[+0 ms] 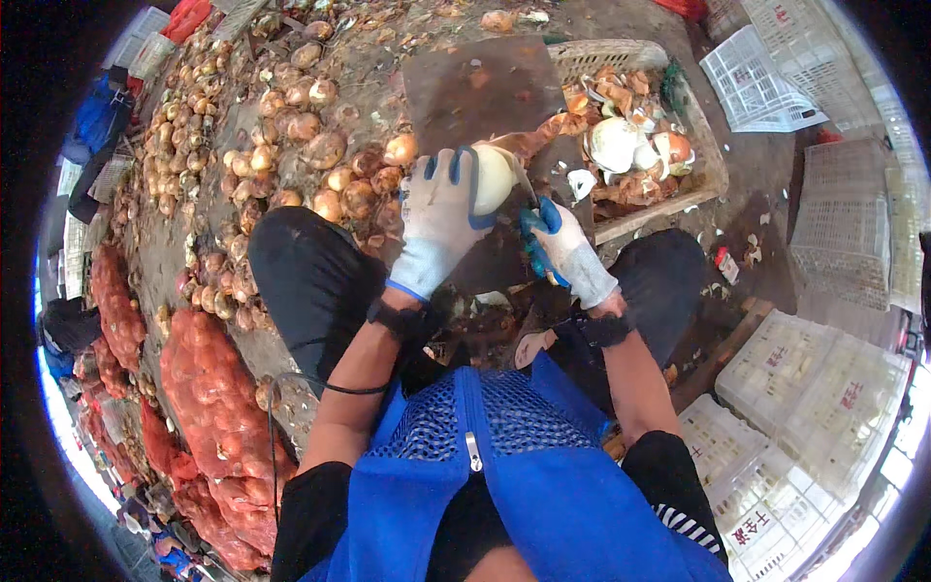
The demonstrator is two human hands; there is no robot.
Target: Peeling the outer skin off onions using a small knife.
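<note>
My left hand [438, 209], in a white and grey-blue glove, is wrapped over a mostly peeled white onion [495, 180] and presses it from the left. Brown skin [543, 136] trails off the onion's far right side. My right hand [567, 242], gloved too, is closed around a knife whose thin blade [525, 180] points away from me along the onion's right side. The knife's handle is hidden in the fist. Beneath and beyond the onion lies a dark flat board [480, 92], partly covered by my hands.
A shallow crate [713, 175] at the right holds peeled onions [615, 145] and loose skins. Unpeeled onions [325, 150] cover the floor to the left. Red mesh sacks of onions [218, 417] lie at the lower left. White plastic crates [795, 378] stand along the right.
</note>
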